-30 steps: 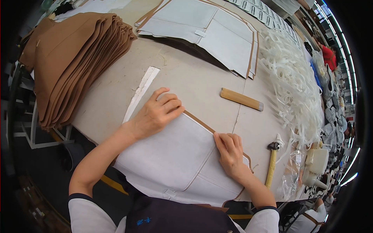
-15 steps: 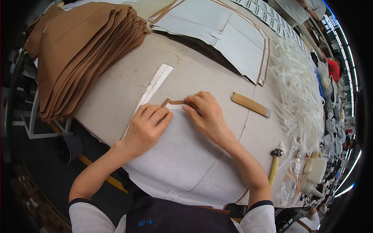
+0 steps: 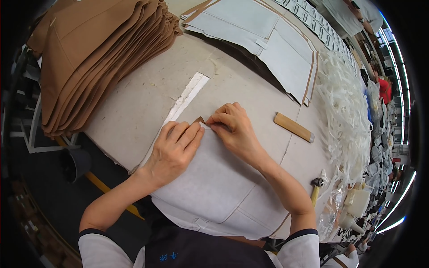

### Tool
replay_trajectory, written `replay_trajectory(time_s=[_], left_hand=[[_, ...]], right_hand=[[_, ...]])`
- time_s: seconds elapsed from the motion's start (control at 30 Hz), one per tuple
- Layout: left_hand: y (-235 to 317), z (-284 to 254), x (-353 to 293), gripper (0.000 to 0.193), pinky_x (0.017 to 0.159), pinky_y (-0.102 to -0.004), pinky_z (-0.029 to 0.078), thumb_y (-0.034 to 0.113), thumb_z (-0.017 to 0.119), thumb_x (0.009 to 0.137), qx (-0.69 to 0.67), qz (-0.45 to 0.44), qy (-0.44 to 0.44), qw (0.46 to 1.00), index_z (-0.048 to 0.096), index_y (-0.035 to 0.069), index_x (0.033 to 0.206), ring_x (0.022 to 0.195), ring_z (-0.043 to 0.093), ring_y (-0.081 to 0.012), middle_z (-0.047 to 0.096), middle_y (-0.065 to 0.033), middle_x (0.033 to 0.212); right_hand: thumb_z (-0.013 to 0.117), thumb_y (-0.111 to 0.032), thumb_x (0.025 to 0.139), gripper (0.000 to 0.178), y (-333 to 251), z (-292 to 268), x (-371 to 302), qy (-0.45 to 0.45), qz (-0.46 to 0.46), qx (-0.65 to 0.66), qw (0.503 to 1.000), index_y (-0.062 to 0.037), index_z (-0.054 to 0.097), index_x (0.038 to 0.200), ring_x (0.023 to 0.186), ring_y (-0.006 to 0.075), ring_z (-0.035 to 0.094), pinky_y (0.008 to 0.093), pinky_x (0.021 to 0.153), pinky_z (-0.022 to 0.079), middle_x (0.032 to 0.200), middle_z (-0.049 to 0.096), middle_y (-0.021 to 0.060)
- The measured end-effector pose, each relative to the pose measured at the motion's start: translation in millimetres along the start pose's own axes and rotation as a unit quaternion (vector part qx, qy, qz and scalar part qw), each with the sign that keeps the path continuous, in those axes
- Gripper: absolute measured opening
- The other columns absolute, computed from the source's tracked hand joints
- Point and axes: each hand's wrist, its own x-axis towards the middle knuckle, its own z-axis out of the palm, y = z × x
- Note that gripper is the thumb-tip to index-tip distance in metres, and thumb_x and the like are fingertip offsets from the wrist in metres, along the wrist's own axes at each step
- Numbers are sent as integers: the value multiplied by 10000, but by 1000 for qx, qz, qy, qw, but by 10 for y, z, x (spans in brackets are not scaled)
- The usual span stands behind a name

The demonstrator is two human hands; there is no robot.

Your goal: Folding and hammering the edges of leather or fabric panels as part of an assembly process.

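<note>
A white-backed brown panel [image 3: 223, 178] lies pale side up before me, with stitched seams and a small tab near its lower edge. At its far edge, my right hand [image 3: 233, 131] pinches a narrow brown margin [image 3: 200, 119] between thumb and fingers. Close beside it, my left hand [image 3: 173, 149] bears down on the panel's upper left corner, fingers together and bent over the edge, their tips almost touching the right hand's. The left thumb is hidden.
Brown panels are stacked [image 3: 103, 58] at the far left, beyond a white strip [image 3: 187, 98]. More white-backed panels [image 3: 250, 31] lie at the back. To the right are a wooden-looking bar [image 3: 293, 127], a hammer [image 3: 316, 187], tangled white strips [image 3: 342, 102] and a plastic bottle [image 3: 355, 203].
My right hand has moved left along the panel's far edge, closer to my left hand. Less brown margin shows now. The surrounding table has shifted slightly in view.
</note>
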Motion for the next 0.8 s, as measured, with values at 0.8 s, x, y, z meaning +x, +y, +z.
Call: replay_trajectory(time_s=[0.8], left_hand=[[213,46,51,606,1207,-610,264,-25,637,781,37,-96,-55,993,639,-35,1387,1120,568,-270,609,-91,1238]], right_hand=[[782,17,888,245,303,-232,6,-58,-106,68,990,-99,823,1100,969,213,567,338,747,508,1046,652,44]])
